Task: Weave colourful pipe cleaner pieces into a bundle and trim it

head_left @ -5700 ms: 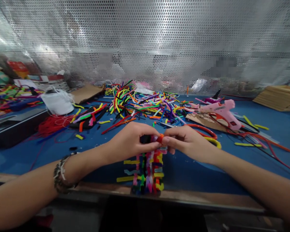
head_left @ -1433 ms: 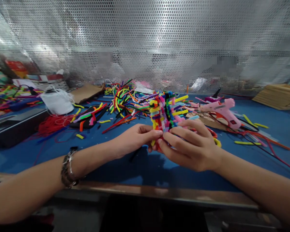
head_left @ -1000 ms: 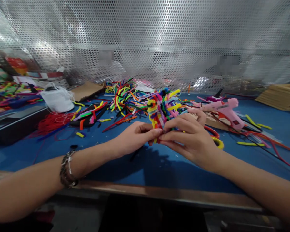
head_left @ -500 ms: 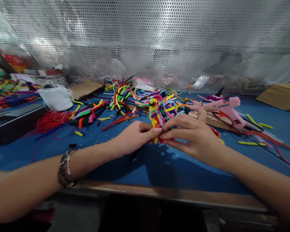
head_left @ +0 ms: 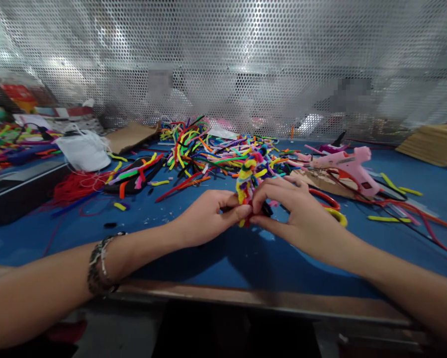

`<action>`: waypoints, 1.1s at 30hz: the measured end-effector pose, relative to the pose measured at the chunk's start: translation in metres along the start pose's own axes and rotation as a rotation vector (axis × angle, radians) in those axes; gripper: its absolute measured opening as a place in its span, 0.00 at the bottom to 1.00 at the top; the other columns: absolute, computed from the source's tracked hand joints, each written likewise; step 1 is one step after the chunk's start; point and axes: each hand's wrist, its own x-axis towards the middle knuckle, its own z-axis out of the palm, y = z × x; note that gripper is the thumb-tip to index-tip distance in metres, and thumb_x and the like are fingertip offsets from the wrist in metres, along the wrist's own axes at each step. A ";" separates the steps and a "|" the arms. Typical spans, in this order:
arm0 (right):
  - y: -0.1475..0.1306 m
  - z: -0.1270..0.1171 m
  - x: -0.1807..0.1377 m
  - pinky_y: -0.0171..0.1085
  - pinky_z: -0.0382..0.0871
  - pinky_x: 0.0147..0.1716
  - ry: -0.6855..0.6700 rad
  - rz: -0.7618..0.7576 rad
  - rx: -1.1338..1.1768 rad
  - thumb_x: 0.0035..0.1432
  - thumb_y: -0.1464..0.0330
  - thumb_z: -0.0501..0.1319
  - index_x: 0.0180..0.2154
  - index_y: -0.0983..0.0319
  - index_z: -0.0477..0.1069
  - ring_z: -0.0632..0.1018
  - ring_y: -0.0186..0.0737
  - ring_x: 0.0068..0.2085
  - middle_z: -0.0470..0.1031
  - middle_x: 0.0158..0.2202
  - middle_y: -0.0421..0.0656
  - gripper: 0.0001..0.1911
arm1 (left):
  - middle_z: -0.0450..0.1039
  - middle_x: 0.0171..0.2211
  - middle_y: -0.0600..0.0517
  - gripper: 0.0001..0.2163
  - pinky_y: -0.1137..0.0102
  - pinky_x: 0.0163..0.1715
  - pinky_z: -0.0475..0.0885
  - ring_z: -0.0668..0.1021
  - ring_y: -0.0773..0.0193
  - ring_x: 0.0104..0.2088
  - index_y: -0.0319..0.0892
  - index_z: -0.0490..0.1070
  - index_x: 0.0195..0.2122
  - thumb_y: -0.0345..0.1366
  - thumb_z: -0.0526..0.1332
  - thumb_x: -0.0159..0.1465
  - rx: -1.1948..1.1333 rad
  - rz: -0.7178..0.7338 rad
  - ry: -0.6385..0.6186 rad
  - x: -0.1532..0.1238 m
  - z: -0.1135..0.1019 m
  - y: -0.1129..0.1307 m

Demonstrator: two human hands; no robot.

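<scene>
A multicoloured pipe-cleaner piece [head_left: 245, 181], made of many short fuzzy strands packed side by side, stands upright between my hands above the table. My left hand [head_left: 212, 215] pinches its lower left side, thumb in front. Curled fingers of my right hand [head_left: 296, 211] grip its lower right edge, thumb and fingertips close together. Those fingers cover part of the piece's lower end. Behind it spreads a tangled heap of pipe cleaners [head_left: 188, 149].
A pink glue gun [head_left: 344, 166] lies right, near red-and-yellow handles [head_left: 335, 215]. Cardboard sheets [head_left: 434, 144] are stacked at far right. Left are red thread [head_left: 77, 188], a white mask [head_left: 84, 151] and a dark box [head_left: 25, 191]. A perforated metal screen [head_left: 223, 59] rises behind the blue table [head_left: 163, 261].
The pipe-cleaner piece has turned and bunched, moving slightly right. My right fingers have curled in closer, and more of the red-and-yellow handles shows beside my right hand.
</scene>
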 end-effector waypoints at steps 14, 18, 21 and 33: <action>0.013 -0.015 0.009 0.37 0.54 0.40 -0.058 -0.285 0.061 0.51 0.68 0.60 0.31 0.58 0.68 0.69 0.34 0.38 0.69 0.34 0.39 0.02 | 0.60 0.15 0.58 0.13 0.80 0.19 0.58 0.63 0.74 0.18 0.39 0.62 0.17 0.37 0.52 0.57 -0.184 -0.110 -0.013 0.001 -0.005 0.003; 0.012 -0.012 0.008 0.39 0.53 0.41 -0.003 -0.214 0.065 0.53 0.69 0.59 0.27 0.58 0.68 0.69 0.34 0.37 0.69 0.32 0.37 0.03 | 0.63 0.16 0.58 0.13 0.80 0.20 0.59 0.65 0.74 0.19 0.39 0.64 0.18 0.37 0.52 0.57 -0.173 -0.106 -0.036 0.001 -0.004 0.004; 0.010 -0.008 0.007 0.39 0.55 0.39 0.004 -0.143 0.097 0.52 0.68 0.60 0.27 0.60 0.67 0.69 0.34 0.34 0.69 0.30 0.38 0.03 | 0.66 0.18 0.57 0.12 0.79 0.23 0.62 0.68 0.72 0.21 0.39 0.66 0.19 0.37 0.52 0.57 -0.111 -0.053 -0.049 0.000 -0.004 0.005; 0.008 -0.010 0.005 0.39 0.57 0.35 0.140 -0.211 -0.040 0.52 0.60 0.58 0.30 0.60 0.65 0.68 0.36 0.33 0.68 0.30 0.39 0.10 | 0.66 0.17 0.56 0.15 0.78 0.22 0.62 0.68 0.72 0.20 0.39 0.66 0.18 0.38 0.51 0.58 -0.075 -0.039 -0.038 -0.002 -0.006 0.008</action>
